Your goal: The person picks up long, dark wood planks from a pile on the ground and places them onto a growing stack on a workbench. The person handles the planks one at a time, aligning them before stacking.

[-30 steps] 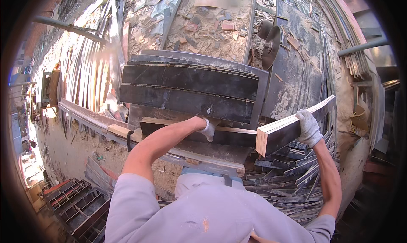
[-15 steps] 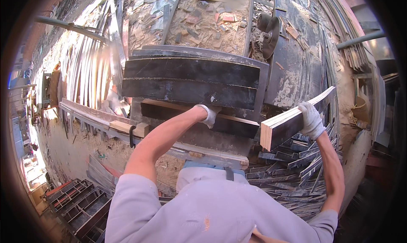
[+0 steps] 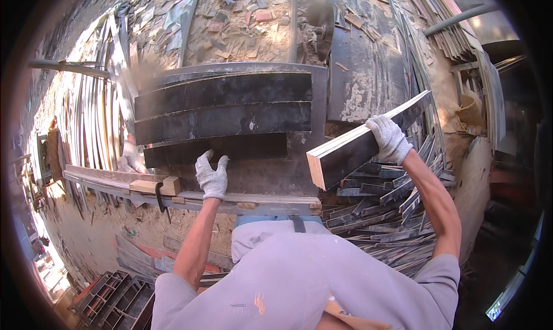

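While the right hand grips a board raised right of the counter, left hand flat on it, fingers spread, dark planks stacked beyond, clamp at counter edge, scrap strips heaped below board, crates lower left.

The plank is long, dark-faced with a pale layered end grain – held up off the stack, tilted, far end higher toward the right. Three dark boards lie flat side by side on the surface – slightly curved, dusty.
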The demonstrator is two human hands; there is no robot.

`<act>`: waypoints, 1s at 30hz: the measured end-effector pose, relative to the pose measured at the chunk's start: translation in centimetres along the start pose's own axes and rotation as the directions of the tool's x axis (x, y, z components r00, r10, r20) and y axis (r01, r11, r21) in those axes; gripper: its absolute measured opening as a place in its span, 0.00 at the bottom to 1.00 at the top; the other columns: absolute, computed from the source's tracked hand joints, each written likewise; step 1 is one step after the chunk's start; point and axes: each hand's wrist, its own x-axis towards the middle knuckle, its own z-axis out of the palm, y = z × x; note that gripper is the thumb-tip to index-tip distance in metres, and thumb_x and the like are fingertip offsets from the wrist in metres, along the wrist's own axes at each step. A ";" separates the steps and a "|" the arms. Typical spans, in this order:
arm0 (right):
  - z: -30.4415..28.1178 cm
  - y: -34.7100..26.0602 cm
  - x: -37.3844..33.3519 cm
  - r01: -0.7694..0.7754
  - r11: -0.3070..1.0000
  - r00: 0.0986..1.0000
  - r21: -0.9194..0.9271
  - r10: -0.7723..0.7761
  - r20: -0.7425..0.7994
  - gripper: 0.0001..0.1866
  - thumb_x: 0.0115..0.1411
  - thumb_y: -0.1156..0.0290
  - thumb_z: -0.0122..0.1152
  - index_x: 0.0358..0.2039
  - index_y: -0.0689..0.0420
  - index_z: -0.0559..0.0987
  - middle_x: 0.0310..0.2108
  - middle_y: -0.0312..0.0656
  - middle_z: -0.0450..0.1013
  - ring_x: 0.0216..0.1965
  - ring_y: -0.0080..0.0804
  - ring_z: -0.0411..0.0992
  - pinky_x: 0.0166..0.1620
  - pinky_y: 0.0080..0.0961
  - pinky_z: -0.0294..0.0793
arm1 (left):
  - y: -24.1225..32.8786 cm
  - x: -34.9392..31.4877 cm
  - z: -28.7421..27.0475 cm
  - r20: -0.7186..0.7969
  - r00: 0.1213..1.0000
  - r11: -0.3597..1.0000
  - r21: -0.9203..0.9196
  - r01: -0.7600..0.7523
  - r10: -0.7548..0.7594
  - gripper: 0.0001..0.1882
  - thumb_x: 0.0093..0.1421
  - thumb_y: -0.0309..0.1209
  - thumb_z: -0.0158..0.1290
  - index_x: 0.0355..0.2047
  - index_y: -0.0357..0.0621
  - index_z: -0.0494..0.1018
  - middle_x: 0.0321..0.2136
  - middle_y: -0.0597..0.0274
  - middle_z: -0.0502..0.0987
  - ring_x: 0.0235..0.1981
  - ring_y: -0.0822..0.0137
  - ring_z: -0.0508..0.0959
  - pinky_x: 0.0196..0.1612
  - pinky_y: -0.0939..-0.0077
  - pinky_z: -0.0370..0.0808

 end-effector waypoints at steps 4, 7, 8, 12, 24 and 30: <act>0.2 -1.5 1.1 0.043 0.998 0.999 -0.034 -0.043 0.013 0.42 0.34 0.76 0.70 0.56 0.63 0.70 0.47 0.55 0.72 0.50 0.58 0.73 0.57 0.48 0.74 | 0.8 -5.9 1.4 0.554 0.798 0.349 -0.718 0.603 -0.238 0.50 0.66 0.62 0.61 0.71 0.33 0.61 0.68 0.41 0.68 0.68 0.53 0.71 0.65 0.55 0.75; 2.3 -3.7 1.9 0.072 0.996 0.997 -0.050 -0.070 0.044 0.41 0.35 0.74 0.68 0.55 0.65 0.70 0.44 0.54 0.71 0.46 0.56 0.73 0.52 0.49 0.73 | 10.7 -9.0 1.0 0.611 0.790 0.415 -0.733 0.539 0.052 0.58 0.65 0.66 0.59 0.77 0.35 0.50 0.73 0.36 0.60 0.74 0.47 0.64 0.72 0.55 0.67; 4.1 -5.6 2.7 0.053 0.997 0.995 -0.058 -0.048 0.092 0.39 0.36 0.73 0.68 0.55 0.65 0.71 0.42 0.53 0.71 0.44 0.54 0.72 0.50 0.49 0.72 | 9.7 -9.3 2.5 0.551 0.835 0.637 -0.638 0.433 -0.016 0.56 0.65 0.66 0.59 0.76 0.35 0.54 0.72 0.37 0.63 0.72 0.49 0.67 0.71 0.58 0.68; 6.7 -12.5 6.2 0.064 0.995 0.985 -0.072 -0.051 0.166 0.38 0.40 0.69 0.69 0.56 0.66 0.73 0.40 0.50 0.73 0.43 0.49 0.74 0.47 0.46 0.71 | 7.7 -9.7 3.0 0.299 0.896 0.608 -0.658 0.444 -0.329 0.25 0.75 0.54 0.54 0.47 0.41 0.78 0.38 0.67 0.78 0.40 0.74 0.75 0.49 0.73 0.75; 7.3 3.1 -7.9 -0.033 0.992 0.989 -0.123 0.050 0.138 0.56 0.42 0.71 0.69 0.75 0.59 0.58 0.68 0.58 0.62 0.69 0.62 0.62 0.74 0.58 0.56 | -14.3 -9.4 -15.5 0.289 0.824 0.482 -0.698 0.530 -0.488 0.16 0.68 0.43 0.56 0.42 0.42 0.83 0.39 0.61 0.85 0.38 0.66 0.84 0.47 0.68 0.81; 9.3 5.6 -8.2 -0.032 0.999 0.992 -0.037 0.037 0.125 0.56 0.35 0.78 0.69 0.71 0.59 0.62 0.52 0.53 0.72 0.53 0.57 0.72 0.59 0.49 0.72 | -16.3 -6.0 -15.2 0.274 0.828 0.557 -0.632 0.539 -0.490 0.16 0.69 0.40 0.53 0.44 0.42 0.83 0.40 0.66 0.84 0.44 0.68 0.81 0.55 0.72 0.75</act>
